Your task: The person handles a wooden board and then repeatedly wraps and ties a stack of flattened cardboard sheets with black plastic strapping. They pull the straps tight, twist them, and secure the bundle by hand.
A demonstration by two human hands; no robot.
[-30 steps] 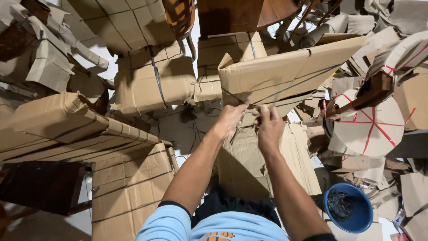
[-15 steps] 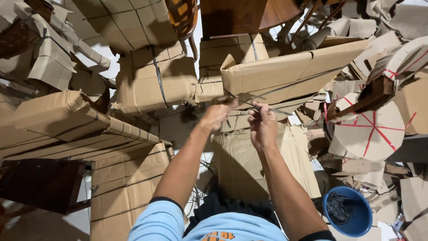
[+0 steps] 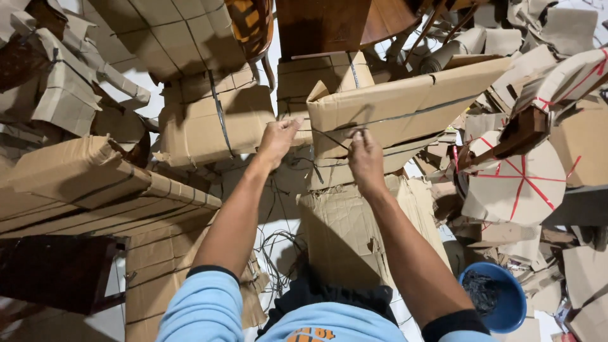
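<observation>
A long cardboard-wrapped bundle (image 3: 405, 104) lies tilted in front of me, bound with thin dark string (image 3: 329, 138). My left hand (image 3: 278, 138) is closed at the bundle's left end, pinching the string. My right hand (image 3: 365, 152) grips the same string just below the bundle's lower edge, fingers curled shut. Both arms reach forward over a flat cardboard-wrapped piece (image 3: 361, 221) below.
Cardboard-wrapped parcels (image 3: 209, 120) crowd all sides. A round wrapped piece with red tape (image 3: 516, 183) sits right. A blue bowl (image 3: 497, 304) holding dark bits stands at lower right. Dark wooden furniture (image 3: 57, 272) is lower left; loose string (image 3: 278, 253) trails on the floor.
Both hands have risen and moved apart along the bundle's lower edge, the left going out to the bundle's left end, drawing the string taut.
</observation>
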